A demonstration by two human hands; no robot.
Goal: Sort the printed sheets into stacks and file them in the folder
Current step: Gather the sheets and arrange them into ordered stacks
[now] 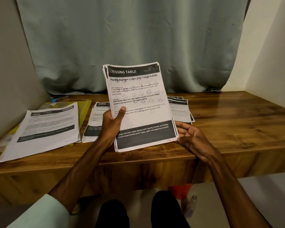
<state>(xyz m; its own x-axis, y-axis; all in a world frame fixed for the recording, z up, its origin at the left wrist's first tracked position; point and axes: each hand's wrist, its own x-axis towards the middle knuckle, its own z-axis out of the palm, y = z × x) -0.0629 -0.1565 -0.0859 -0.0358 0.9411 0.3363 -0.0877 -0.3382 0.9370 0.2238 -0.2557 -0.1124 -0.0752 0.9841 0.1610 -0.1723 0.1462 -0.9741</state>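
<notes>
Gripping the sheaf of printed sheets [141,99] by its left edge with the left hand [112,124], thumb pressed on the front page, sheaf held upright above the table's [237,122] near edge. Cupping its lower right corner with the right hand [190,137], palm up, fingers loosely bent, not clenched. Behind, flat on the table: left stack [44,129] over a yellow folder [85,107], middle stack [95,122], right stack [181,109]; bare wood toward the right edge.
</notes>
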